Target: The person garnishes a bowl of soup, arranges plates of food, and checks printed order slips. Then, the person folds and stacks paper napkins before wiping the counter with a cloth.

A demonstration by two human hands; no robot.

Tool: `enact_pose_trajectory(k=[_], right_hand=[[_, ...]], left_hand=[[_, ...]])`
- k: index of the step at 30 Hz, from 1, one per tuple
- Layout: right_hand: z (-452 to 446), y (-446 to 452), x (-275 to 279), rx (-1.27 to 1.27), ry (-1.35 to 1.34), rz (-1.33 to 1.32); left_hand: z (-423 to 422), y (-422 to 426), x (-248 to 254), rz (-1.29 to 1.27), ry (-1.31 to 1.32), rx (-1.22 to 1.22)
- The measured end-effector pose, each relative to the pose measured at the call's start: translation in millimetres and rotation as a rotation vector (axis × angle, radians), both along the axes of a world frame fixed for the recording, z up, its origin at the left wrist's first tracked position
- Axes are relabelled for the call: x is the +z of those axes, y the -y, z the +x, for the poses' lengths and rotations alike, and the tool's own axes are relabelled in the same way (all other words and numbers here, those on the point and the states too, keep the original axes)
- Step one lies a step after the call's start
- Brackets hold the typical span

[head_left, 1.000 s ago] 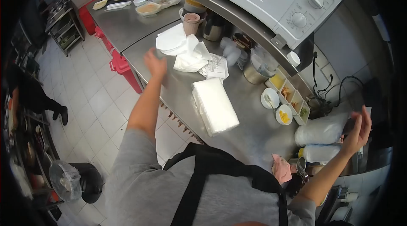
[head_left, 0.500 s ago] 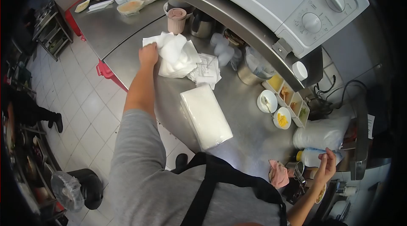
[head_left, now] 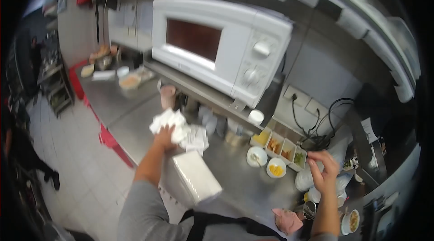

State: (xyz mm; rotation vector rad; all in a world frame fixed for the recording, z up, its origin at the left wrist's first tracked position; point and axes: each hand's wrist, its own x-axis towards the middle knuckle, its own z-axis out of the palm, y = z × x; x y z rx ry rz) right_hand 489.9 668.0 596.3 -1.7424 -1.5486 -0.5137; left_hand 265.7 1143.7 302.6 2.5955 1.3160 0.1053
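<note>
My left hand (head_left: pixel 165 139) lies on a loose heap of white paper napkins (head_left: pixel 171 119), its fingers spread over them. Beside the heap are some papers with faint print (head_left: pixel 195 139). Just in front of that hand sits a thick, plastic-wrapped white pack (head_left: pixel 197 177), apparently napkins. My right hand (head_left: pixel 324 168) is raised over the right end of the counter, fingers loosely bent and thumb apart, with nothing visible in it. Nearest to it are a row of food containers (head_left: pixel 285 149) and a plastic bag (head_left: pixel 304 180).
A white microwave (head_left: pixel 203 28) stands on the shelf above the steel counter (head_left: pixel 244 191). Two white bowls, one with yellow food (head_left: pixel 276 168), sit by the containers. A pink cloth (head_left: pixel 287 221) lies near the front edge. Another person (head_left: pixel 27 150) is at far left.
The view has tilted up, showing more of the microwave and wall. My left hand has gone from the heap's far-left edge to flat on its near side. My right hand has risen.
</note>
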Motion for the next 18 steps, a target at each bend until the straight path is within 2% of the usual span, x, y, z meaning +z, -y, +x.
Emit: enact_pose_trajectory(k=[2,4,6,8,11,14,15,17,18], right_hand=[[-19,-26,46,0.147,0.233,0.026],[-55,-56,98,0.22,0.432,0.073],[-76,-89,145,0.236,0.567,0.087],[-91,-134,185,0.145,0.68,0.132],[-106,-217,236,-0.048,0.746,0.29],[-118,-305,283,-0.188,0.836,0.565],[-109,-338,304,-0.461,0.932,0.659],[-115,-372,323,-0.79,0.878,0.631],[-126,-380,328,-0.834,0.745,0.507]], left_hand=[[2,5,8,0.083,-0.056,-0.014],[2,-14,-15,0.242,-0.018,-0.053],[-2,-24,-21,0.236,0.068,-0.084],[-3,-39,-17,0.248,0.162,-0.108],[-24,-51,-5,0.281,0.34,-0.107],[-63,-49,13,0.188,0.656,0.036],[-83,-51,15,0.117,0.735,0.028],[-131,-54,0,0.065,0.89,0.005],[-157,-52,-6,0.035,0.966,-0.003]])
